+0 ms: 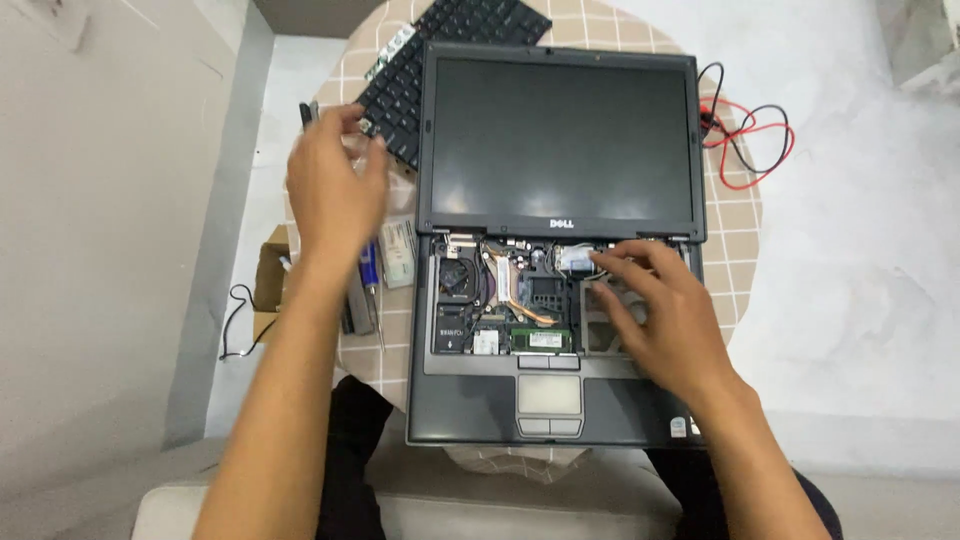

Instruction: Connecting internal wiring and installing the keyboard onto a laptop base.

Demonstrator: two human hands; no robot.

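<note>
An open dark grey laptop lies on a small round table with a checked cloth. Its keyboard is off, so the fan, copper heat pipe and circuit boards show. My right hand rests on the right side of the bared bay, fingers spread, touching parts near the hinge. My left hand hovers left of the screen, fingers curled near the removed black keyboard. It is blurred, and I see nothing clearly in it.
Red and black wires lie at the table's right edge. Tools and a small white part sit left of the laptop. A cardboard box and a black cable are on the floor beside a wall.
</note>
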